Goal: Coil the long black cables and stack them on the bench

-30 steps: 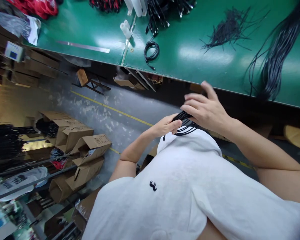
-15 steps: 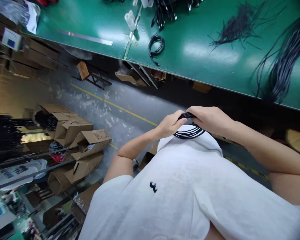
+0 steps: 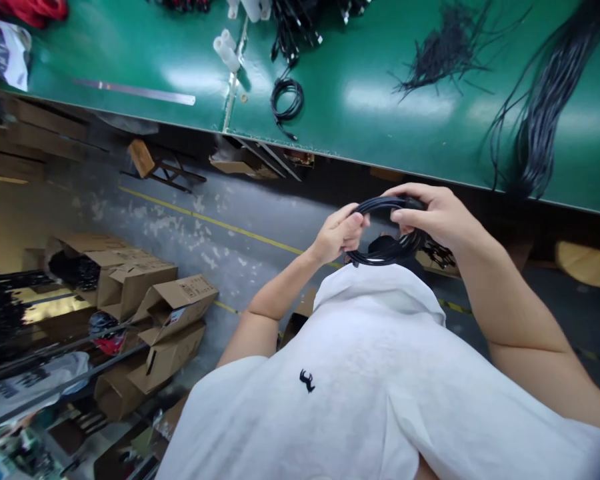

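Cable coil [image 3: 377, 203] x1, held btwn L hand [image 3: 339, 233] & R hand [image 3: 437, 217].

Cable coil [image 3: 377, 201] partly hidden (behind right hand [image 3: 437, 215]).

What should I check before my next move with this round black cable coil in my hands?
1. Left hand gripping the round black cable coil: ok.
2. Right hand gripping its opposite side: ok.
3. Coil gathered into an open ring: ok.
4. Coil tied: cannot tell, hands cover parts of it.
5. Second black cable coil, lying on the glossy green table, clear of both hands: ok.
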Demonstrator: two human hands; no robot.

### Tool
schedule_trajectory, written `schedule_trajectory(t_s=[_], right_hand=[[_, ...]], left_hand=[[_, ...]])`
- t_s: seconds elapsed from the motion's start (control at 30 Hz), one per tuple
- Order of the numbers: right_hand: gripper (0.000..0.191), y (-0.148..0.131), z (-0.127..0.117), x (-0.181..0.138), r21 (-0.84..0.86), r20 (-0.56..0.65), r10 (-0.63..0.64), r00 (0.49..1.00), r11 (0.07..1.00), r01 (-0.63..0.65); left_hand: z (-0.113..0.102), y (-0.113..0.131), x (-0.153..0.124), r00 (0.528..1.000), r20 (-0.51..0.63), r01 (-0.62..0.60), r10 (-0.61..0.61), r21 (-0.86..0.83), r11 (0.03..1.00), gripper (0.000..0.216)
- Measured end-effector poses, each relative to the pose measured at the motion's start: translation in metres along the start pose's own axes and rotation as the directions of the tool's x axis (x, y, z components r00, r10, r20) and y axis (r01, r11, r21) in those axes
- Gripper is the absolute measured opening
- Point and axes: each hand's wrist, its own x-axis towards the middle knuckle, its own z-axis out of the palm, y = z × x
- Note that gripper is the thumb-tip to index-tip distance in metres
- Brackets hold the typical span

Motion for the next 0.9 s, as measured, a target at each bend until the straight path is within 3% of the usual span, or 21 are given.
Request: schedule_trajectory(t_s=[0.07, 0.17, 0.27, 0.33, 0.37, 0.43, 0.5, 0.53, 0.63, 0.77, 0.9], right_hand=[[0.040, 0.018, 0.000, 0.006, 0.167, -0.083, 0.066, 0.994, 0.985, -0.052], [0.045, 0.045, 0.003, 0.015, 0.230, -0.152, 0.129, 0.980, 0.969, -0.092], [0.051, 0.068, -0.012, 0.031, 0.219, 0.088, 0.108, 0.990, 0.968, -0.125], [0.052, 0.085, -0.042, 0.051, 0.177, 0.223, 0.129, 0.966, 0.969, -0.170], [0.049, 0.095, -0.064, 0.064, 0.099, 0.192, 0.189, 0.963, 0.973, -0.210], [0.034, 0.116, -0.116, 0.096, -0.139, -0.073, 0.327, 0.942, 0.932, -0.334], [0.018, 0.138, -0.174, 0.132, -0.344, -0.380, 0.336, 0.862, 0.814, -0.469], [0.014, 0.147, -0.201, 0.149, -0.403, -0.479, 0.306, 0.823, 0.756, -0.516], [0.020, 0.166, -0.265, 0.194, -0.474, -0.588, 0.271, 0.762, 0.647, -0.597], [0.008, 0.177, -0.302, 0.223, -0.567, -0.501, 0.374, 0.781, 0.540, -0.622], [0.007, 0.161, -0.293, 0.201, -0.653, -0.380, 0.337, 0.861, 0.562, -0.508]], left_hand=[[-0.001, 0.000, 0.015, 0.998, -0.057, 0.012, -0.014, -0.030, 0.999, 0.045], [-0.003, -0.003, 0.033, 0.993, -0.069, 0.094, -0.097, -0.045, 0.995, 0.046], [-0.004, -0.001, 0.042, 0.976, -0.157, 0.143, -0.149, -0.049, 0.988, 0.048], [-0.003, 0.006, 0.045, 0.953, -0.270, 0.127, -0.137, -0.055, 0.990, 0.047], [-0.003, 0.010, 0.047, 0.936, -0.329, 0.113, -0.123, -0.050, 0.992, 0.046], [-0.003, 0.017, 0.051, 0.898, -0.428, 0.106, -0.103, -0.018, 0.994, 0.044], [-0.002, 0.021, 0.055, 0.865, -0.487, 0.144, -0.122, 0.009, 0.990, 0.042], [0.000, 0.021, 0.057, 0.852, -0.503, 0.172, -0.144, 0.008, 0.985, 0.041], [0.007, 0.019, 0.066, 0.819, -0.531, 0.239, -0.218, -0.030, 0.971, 0.043], [0.020, 0.018, 0.087, 0.779, -0.577, 0.251, -0.244, -0.071, 0.966, 0.043], [0.033, 0.022, 0.115, 0.741, -0.645, 0.209, -0.187, -0.044, 0.977, 0.043]])
